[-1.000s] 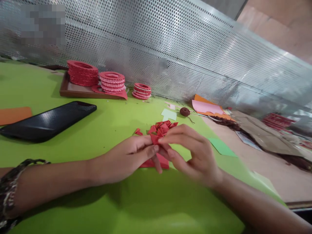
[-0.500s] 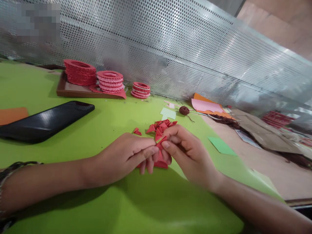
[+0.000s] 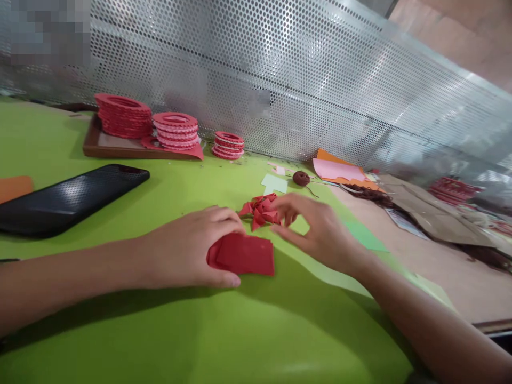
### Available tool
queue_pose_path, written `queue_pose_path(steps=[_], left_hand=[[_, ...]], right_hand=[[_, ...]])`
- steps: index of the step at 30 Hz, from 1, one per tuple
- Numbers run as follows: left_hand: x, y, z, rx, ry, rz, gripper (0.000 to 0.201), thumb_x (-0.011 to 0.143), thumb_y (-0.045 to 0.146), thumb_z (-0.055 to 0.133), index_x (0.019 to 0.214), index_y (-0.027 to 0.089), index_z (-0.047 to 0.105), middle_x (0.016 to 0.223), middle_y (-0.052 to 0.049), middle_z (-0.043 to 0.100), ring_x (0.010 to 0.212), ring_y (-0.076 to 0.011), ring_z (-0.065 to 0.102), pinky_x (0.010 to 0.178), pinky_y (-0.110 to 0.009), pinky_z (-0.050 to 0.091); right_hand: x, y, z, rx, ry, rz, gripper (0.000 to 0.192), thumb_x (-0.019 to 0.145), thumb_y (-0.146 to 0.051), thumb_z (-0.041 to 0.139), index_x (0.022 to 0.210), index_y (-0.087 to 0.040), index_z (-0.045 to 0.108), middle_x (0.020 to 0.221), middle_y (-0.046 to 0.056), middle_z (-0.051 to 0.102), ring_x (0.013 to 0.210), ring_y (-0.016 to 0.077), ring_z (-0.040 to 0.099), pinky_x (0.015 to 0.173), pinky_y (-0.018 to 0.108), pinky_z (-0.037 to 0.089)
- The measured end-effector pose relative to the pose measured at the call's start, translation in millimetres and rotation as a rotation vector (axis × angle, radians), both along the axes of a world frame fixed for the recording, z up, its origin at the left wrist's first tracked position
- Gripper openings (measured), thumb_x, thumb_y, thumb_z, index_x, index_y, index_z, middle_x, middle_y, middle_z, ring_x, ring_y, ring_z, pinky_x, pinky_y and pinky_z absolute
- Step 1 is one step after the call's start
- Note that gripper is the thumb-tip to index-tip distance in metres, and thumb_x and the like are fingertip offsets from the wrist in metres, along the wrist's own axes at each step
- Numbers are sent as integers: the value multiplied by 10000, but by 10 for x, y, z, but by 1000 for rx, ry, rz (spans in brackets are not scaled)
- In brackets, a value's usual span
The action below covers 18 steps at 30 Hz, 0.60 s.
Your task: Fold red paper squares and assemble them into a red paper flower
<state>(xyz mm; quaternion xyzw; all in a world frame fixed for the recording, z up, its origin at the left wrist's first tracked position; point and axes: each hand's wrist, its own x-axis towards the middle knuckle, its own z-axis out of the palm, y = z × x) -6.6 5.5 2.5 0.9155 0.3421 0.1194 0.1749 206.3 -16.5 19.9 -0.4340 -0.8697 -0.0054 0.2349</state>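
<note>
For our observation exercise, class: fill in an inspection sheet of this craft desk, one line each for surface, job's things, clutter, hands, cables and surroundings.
Surface: green sheet over the desk.
Job's things: stack of red paper squares; pile of folded red pieces.
Clutter: black phone, brown tray bearing red ring stacks, ball of brown thread, pink and orange sheets.
Hands: left hand rests on the squares; right hand, fingers spread, at the folded pile.
Cables: nothing seen.
Surroundings: perforated metal screen behind.
</note>
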Motion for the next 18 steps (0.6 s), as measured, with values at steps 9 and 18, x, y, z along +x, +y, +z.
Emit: queue_pose_path(steps=[9,18], left_hand=[[-4,39,-22,-31,21,-3,548,707,445,577,1173,166,503,1169,-97,527,1070,-273,471,907,-387,364],[1,31,-17,-65,-19,42,553,695,405,582,1182,165,477,1145,-100,542,1017,-270,507,853,-364,393]], right_hand=[[-18,-32,-28,-353,-192,223,318,788,-347,581,1030,-143,548,1011,92,580,908,190,543,808,346,442],[-52,-40,8,-213,-272,220,159,861,-169,457,812,-144,607,799,50,630,703,142,566,641,261,436]])
